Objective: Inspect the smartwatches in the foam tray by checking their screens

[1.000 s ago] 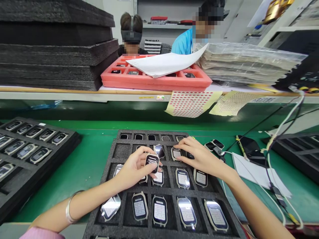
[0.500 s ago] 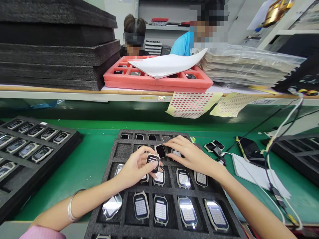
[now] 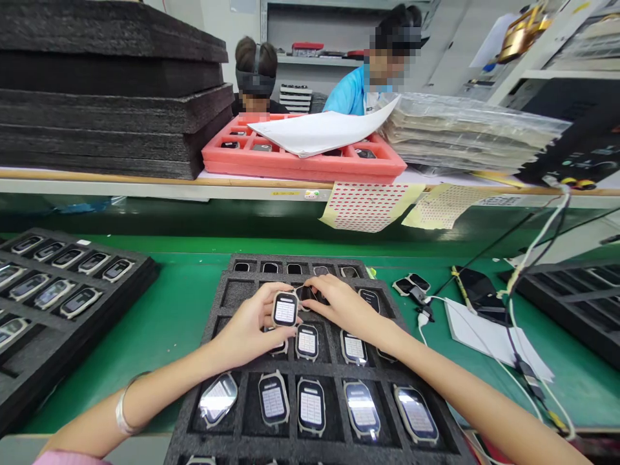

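Note:
My left hand (image 3: 259, 318) grips a smartwatch case (image 3: 285, 309) without a strap, its lit screen showing a white grid and facing me. Close beside it, my right hand (image 3: 334, 302) has its fingers closed around a second, dark-screened watch (image 3: 305, 294), which they partly cover. Both hands are above a black foam tray (image 3: 237, 369) with square compartments. Several strapless watches lie in it, many with lit white screens, such as one watch (image 3: 311, 405) in a nearer row. Another watch (image 3: 369, 299) lies beyond my right wrist.
More watches fill a foam tray (image 3: 121, 294) at left; another foam tray (image 3: 571, 310) stands at right. Cables (image 3: 520, 323), a phone-like device (image 3: 479, 294) and white paper (image 3: 498, 342) lie right. The shelf holds a red foam tray (image 3: 300, 169) and stacked black foam (image 3: 111, 110). Two people are beyond.
The left-hand watch's screen has gone from dark with text to a white grid, and my thumb has left it. My right hand has moved left, its fingers now over the dark watch.

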The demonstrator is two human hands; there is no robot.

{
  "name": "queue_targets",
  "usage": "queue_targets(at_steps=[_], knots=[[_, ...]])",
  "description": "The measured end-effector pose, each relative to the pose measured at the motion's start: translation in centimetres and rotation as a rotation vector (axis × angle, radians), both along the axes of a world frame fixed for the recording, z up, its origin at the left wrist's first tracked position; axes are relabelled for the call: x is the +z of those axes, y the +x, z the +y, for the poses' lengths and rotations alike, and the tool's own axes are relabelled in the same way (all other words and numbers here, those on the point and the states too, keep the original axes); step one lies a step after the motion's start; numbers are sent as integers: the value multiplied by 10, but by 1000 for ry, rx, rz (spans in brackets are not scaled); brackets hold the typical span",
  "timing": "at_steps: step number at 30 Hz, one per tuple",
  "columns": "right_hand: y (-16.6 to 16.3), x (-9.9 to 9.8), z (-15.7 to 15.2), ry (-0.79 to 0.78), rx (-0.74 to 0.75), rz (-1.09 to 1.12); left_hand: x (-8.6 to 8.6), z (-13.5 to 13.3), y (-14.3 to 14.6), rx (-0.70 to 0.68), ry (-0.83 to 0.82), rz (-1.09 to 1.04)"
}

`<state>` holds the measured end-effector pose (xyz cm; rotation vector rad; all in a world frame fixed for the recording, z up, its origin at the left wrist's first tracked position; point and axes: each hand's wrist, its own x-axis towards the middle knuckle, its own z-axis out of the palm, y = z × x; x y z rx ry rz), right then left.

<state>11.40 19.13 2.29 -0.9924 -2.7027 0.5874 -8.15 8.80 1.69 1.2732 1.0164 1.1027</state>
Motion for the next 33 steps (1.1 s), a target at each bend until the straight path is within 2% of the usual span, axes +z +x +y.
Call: queue_targets(at_steps=[4,5,8,12,15,20,23,29,33], knots=[[-9,-5,0,-38,-68,42,-1,1,-32,183,238,540],[-10,-5,0,-54,-74,53,-2,2,-41,190,277,665],[-11,-1,2,-100,-59,87,-3,6,-62,129,340,916],[-2,12,5,-155,-39,163,2,12,-71,81,365,1080],[8,25,6,-272,-10,286,8,19,-56,87,404,1086],[12,37,-3,-759,-36,657,-1,37,-10,118,311,1069],[11,37,-10,-987,-104,816,-10,44,1,169,267,1010],[10,31,-9,-1086,-262,862,-9,46,-14,142,173,712],[4,29,-11,-1171,-233,941,2,38,-6,117,131,406]])
